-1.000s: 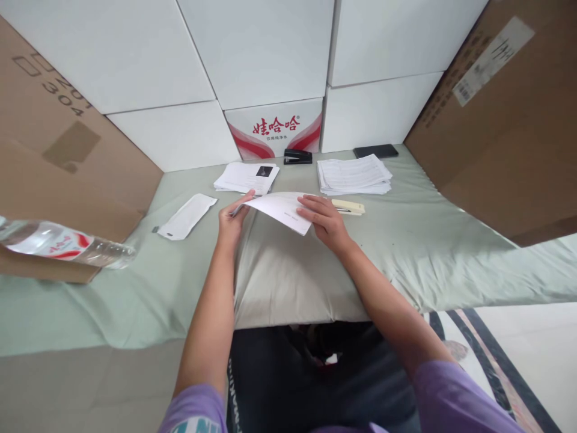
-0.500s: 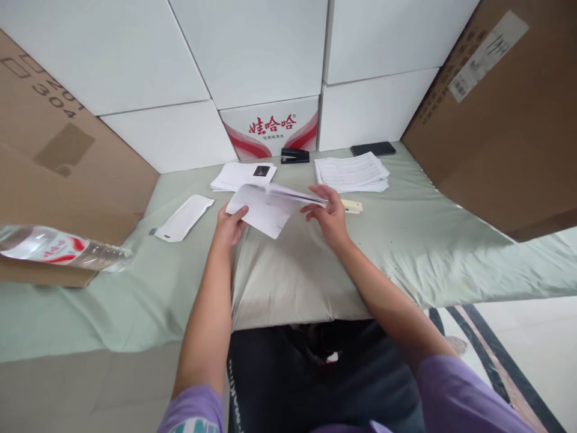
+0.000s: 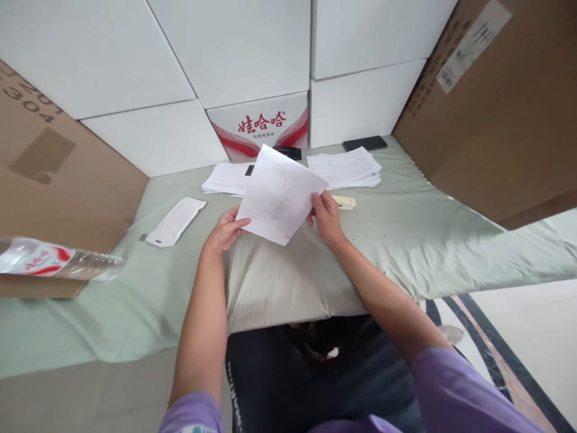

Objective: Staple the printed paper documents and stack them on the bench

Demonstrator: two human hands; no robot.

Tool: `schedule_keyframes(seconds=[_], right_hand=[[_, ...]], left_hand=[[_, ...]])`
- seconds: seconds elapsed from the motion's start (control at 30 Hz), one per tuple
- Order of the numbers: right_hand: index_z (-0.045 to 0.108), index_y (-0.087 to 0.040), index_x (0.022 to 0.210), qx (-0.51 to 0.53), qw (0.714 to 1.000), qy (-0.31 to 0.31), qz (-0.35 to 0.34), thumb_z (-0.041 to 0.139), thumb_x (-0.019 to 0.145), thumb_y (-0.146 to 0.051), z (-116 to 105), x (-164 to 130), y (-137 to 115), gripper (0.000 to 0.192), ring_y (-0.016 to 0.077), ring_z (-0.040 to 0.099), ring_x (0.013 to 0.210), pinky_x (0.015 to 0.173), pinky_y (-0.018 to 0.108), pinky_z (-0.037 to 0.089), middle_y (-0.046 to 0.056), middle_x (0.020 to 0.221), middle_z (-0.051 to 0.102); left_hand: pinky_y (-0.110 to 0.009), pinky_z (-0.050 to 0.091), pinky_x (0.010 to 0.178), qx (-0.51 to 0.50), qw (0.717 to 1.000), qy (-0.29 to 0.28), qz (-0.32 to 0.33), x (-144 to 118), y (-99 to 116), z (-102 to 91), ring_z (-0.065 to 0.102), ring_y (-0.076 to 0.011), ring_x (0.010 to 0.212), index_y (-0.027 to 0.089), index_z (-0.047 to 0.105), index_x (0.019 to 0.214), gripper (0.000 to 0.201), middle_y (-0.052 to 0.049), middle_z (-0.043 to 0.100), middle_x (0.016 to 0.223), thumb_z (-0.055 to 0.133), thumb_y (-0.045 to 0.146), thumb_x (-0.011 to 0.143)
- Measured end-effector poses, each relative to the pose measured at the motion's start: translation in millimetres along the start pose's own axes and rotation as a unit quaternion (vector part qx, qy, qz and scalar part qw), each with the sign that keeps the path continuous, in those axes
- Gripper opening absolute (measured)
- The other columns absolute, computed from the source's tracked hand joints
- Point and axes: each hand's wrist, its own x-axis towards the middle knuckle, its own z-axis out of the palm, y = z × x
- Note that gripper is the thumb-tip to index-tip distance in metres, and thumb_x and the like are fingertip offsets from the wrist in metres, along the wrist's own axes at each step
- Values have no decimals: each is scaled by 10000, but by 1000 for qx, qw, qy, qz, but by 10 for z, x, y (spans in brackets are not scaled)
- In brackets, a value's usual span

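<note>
Counter (image 3: pixel 428 240) draped in pale green cloth, walled by white boxes (image 3: pixel 234 54) and brown cartons (image 3: pixel 505 120). Both hands hold a sheet of paper (image 3: pixel 277 195) tilted up above the cloth: left hand (image 3: pixel 223 231) pinches its lower left edge, right hand (image 3: pixel 325 218) grips its right edge. Behind lie two paper stacks (image 3: pixel 345 168), a black stapler (image 3: pixel 288 152) and a phone (image 3: pixel 364 143). A white envelope (image 3: pixel 175 221) lies to the left; a water bottle (image 3: pixel 54 260), contents unclear, rests on a carton.
</note>
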Motion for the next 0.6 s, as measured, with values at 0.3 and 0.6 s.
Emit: schedule_keyframes(seconds=[0.3, 0.6], right_hand=[[522, -270, 918, 2, 997, 72, 11, 533, 887, -744, -35, 17, -61, 475, 99, 367, 457, 375, 250, 313, -51, 609, 371], [584, -228, 785, -37, 989, -47, 138, 643, 840, -641, -32, 46, 127, 421, 125, 467, 522, 418, 244, 383, -20, 614, 505]], left_hand=[[-360, 613, 693, 46, 996, -57, -39, -34, -2, -18, 762, -319, 843, 164, 783, 1051, 522, -118, 791, 915, 904, 302, 562], [-411, 631, 766, 12, 998, -3, -60, -44, -13, 275, 758, -332, 888, 149, 732, 1115, 554, -126, 786, 916, 856, 471, 681]])
